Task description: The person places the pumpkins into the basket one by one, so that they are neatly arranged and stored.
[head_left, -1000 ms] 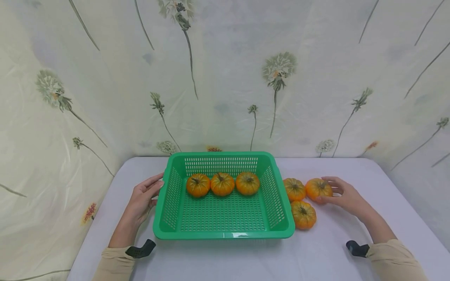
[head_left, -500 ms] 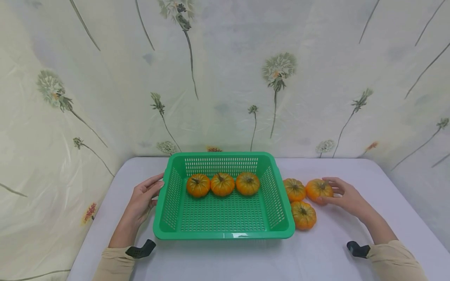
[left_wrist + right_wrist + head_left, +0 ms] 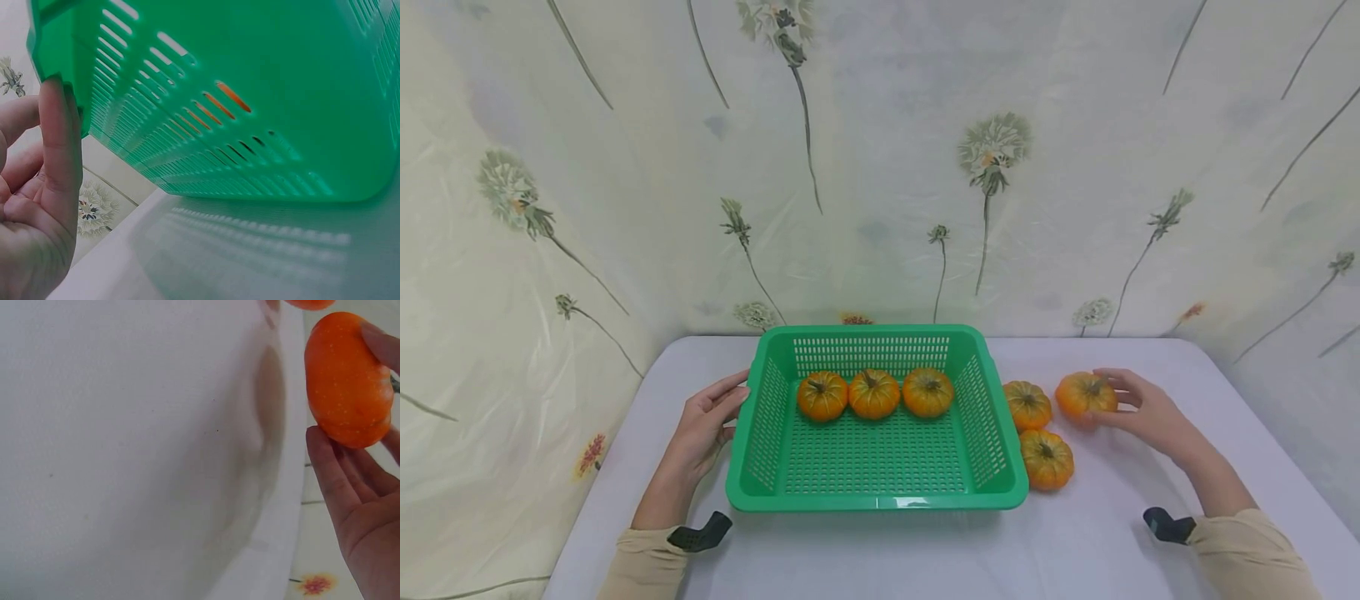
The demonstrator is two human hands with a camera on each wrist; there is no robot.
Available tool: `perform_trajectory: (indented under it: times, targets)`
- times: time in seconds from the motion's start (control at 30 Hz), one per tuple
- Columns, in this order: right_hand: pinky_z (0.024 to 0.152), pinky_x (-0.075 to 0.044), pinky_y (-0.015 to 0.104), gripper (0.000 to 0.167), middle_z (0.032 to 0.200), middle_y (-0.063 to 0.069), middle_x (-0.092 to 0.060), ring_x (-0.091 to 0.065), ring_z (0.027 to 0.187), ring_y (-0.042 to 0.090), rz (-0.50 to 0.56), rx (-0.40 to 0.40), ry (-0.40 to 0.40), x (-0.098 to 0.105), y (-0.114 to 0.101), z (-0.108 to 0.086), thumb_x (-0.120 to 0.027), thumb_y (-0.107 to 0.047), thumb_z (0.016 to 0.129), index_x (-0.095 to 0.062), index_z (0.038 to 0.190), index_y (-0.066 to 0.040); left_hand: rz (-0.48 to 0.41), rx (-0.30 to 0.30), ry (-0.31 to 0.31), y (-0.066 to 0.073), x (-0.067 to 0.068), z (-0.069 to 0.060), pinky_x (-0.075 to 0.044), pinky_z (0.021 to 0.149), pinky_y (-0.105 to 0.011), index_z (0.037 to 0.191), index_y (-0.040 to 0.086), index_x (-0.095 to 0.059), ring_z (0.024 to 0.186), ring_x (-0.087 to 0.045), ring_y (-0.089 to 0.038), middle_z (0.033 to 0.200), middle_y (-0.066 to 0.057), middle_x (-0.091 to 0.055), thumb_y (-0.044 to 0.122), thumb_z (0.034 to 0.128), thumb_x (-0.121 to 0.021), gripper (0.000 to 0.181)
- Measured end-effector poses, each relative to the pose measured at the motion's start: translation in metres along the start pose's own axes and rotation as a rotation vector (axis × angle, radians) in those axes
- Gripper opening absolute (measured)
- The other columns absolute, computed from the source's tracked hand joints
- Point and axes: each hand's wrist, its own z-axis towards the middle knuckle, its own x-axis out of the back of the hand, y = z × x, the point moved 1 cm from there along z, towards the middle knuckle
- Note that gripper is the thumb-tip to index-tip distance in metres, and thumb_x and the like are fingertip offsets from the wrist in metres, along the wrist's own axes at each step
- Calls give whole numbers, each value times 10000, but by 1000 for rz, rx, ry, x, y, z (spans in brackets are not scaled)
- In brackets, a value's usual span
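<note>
A green plastic basket stands on the table, with three small orange pumpkins in a row along its back. My left hand is at the basket's left side, and its fairly straight fingers touch the rim. In the left wrist view, the fingertips meet the basket's rim from outside. My right hand pinches another small pumpkin between thumb and fingers. The right wrist view shows this held pumpkin raised off the table, its shadow below.
Two more small pumpkins, one at the back and one nearer, lie on the white table close to the basket's right wall. A floral cloth hangs behind the table and at its sides.
My right hand has lifted the pumpkin slightly and drawn it a little right, away from the two beside the basket. The left hand and the basket stay put.
</note>
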Motion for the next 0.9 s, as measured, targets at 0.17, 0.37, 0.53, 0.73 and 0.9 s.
perform_trajectory:
  times: [0.17, 0.37, 0.53, 0.73, 0.9]
  targets:
    - [1062, -423, 784, 936, 1585, 338, -345, -370, 1396, 582, 1, 6, 10, 5, -4, 0, -769, -516, 907, -318, 1591, -64, 3, 6, 4, 0, -1, 0, -638, 640, -183, 1529, -4, -445, 826, -732, -30, 1014, 84, -750, 237, 1024, -676, 606]
    - [1065, -427, 780, 922, 1600, 311, -344, -358, 1407, 574, 12, 32, 23, 10, -15, 1, -775, -510, 904, -330, 1586, -79, -3, 7, 0, 0, 0, 0, -635, 642, -177, 1534, 2, -439, 830, -731, -26, 1016, 90, -751, 235, 1027, -671, 605]
    - [1075, -440, 759, 924, 1600, 285, -364, -364, 1415, 552, 17, 53, 25, 13, -30, 1, -780, -521, 894, -338, 1583, -92, -5, 4, -4, 0, 1, 0, -638, 643, -185, 1534, -2, -440, 832, -733, -30, 1018, 89, -752, 238, 1027, -672, 608]
    - [1094, -474, 690, 900, 1581, 241, -411, -407, 1405, 509, 15, 100, 30, 15, -47, 4, -796, -490, 891, -360, 1573, -95, -8, -3, -14, 1, 0, -1, -638, 643, -184, 1538, -12, -429, 831, -735, -31, 1025, 87, -750, 231, 1032, -664, 608]
    - [1096, -479, 681, 875, 1585, 209, -415, -416, 1404, 491, 25, 130, 19, 15, -64, 4, -813, -443, 890, -371, 1570, -114, -1, 2, -10, 1, 0, -1, -630, 634, -170, 1539, -8, -429, 831, -732, -25, 1024, 91, -748, 236, 1031, -665, 610]
